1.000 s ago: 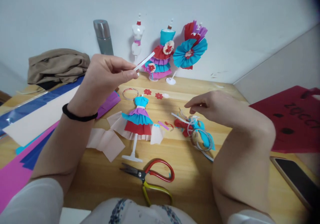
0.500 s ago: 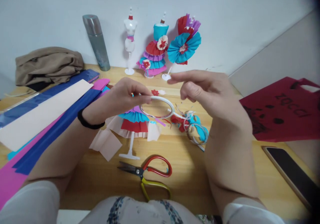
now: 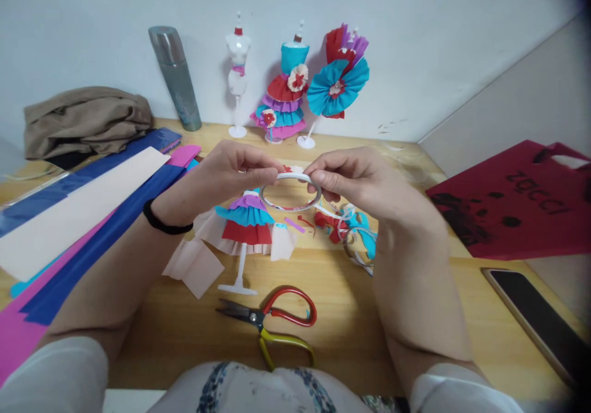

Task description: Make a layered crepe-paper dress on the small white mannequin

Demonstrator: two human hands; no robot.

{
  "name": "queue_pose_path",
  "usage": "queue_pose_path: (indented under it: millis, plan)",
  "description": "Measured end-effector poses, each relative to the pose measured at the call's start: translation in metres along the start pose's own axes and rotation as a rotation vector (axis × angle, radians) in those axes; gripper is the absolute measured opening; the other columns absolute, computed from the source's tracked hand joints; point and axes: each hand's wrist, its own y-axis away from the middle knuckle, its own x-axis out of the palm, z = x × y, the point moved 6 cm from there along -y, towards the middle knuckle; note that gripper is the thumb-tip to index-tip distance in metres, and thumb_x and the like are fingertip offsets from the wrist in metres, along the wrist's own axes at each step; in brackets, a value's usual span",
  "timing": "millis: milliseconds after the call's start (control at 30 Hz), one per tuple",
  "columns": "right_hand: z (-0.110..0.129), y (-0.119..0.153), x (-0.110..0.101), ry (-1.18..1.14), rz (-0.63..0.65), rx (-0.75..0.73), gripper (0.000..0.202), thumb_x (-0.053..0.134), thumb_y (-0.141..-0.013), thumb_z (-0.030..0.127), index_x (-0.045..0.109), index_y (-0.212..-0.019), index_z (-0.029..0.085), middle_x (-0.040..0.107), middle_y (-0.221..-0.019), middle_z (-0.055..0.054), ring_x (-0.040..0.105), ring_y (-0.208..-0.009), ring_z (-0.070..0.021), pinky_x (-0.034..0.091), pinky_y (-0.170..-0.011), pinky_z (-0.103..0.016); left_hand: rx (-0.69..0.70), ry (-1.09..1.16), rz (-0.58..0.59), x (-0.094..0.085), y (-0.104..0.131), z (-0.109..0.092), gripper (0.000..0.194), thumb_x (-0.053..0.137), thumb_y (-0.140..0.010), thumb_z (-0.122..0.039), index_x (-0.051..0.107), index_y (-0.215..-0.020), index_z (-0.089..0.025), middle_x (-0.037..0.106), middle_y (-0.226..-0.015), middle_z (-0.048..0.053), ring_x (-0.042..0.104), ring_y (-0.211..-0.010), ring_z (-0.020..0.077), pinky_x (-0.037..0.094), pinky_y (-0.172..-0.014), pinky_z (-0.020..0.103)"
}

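Above the table's middle, a narrow roll of white tape [image 3: 293, 177] is held up with its ring facing me. My left hand [image 3: 233, 170] pinches its upper left rim between thumb and fingers. At the upper right rim, my right hand [image 3: 357, 179] closes thumb and fingertips on the same roll. Below the roll lies a small dress form in a ruffled purple, blue and red paper skirt [image 3: 249, 217]. Nearer to me are scissors [image 3: 256, 318] with one red and one yellow handle, blades apart. Red and blue scraps [image 3: 330, 223] lie beside another clear tape ring [image 3: 351, 247].
Three small mannequins stand at the wall, one bare [image 3: 237, 84], one in a tiered dress [image 3: 290, 93], one with a blue rosette [image 3: 339, 87]. A flask [image 3: 178, 80], brown cloth [image 3: 87, 120] and paper strips [image 3: 83, 210] are left; a red bag [image 3: 503, 210] and phone [image 3: 530, 314] right.
My right hand has moved left and down from beside the roll, its pointing fingers now closed on the rim. The left hand keeps its pinch.
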Motion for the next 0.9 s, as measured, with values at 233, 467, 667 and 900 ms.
queue_pose_path:
  millis: [233,467,667,900]
  plan:
    - [-0.002,0.000,-0.003,-0.019,-0.015,0.017,0.030,0.072,-0.086,0.046,0.068,-0.068,0.023,0.059,-0.060,0.000,0.047,-0.051,-0.0105,0.035,-0.048,-0.028,-0.081,-0.047,0.070,-0.011,0.000,0.001,0.018,0.067,-0.081,-0.022,0.081,-0.090,-0.016,0.074,-0.075,0.003,0.058,-0.062,0.0108,0.043,-0.056,0.021]
    - [-0.005,-0.003,0.000,0.004,0.001,0.012,0.035,0.071,-0.085,0.053,0.066,-0.067,0.023,0.056,-0.057,0.000,0.046,-0.050,-0.0108,0.033,-0.047,-0.027,0.014,-0.236,-0.068,-0.007,0.000,-0.007,0.012,0.073,-0.076,-0.013,0.080,-0.085,-0.016,0.070,-0.066,0.000,0.053,-0.059,0.0094,0.039,-0.056,0.021]
    - [-0.004,-0.003,0.004,0.053,-0.002,0.009,0.036,0.069,-0.086,0.051,0.063,-0.065,0.022,0.054,-0.056,0.001,0.044,-0.049,-0.0104,0.033,-0.047,-0.027,0.164,-0.359,-0.156,-0.005,0.002,-0.014,0.009,0.068,-0.081,-0.014,0.075,-0.075,-0.015,0.072,-0.070,0.002,0.056,-0.061,0.0102,0.039,-0.058,0.023]
    - [-0.001,-0.002,0.005,0.108,-0.008,0.046,0.032,0.066,-0.088,0.043,0.059,-0.065,0.022,0.054,-0.059,0.001,0.045,-0.052,-0.0113,0.034,-0.050,-0.028,0.220,-0.536,-0.180,-0.003,0.005,-0.016,0.010,0.064,-0.084,-0.015,0.073,-0.078,-0.015,0.069,-0.070,0.001,0.055,-0.061,0.0110,0.039,-0.058,0.024]
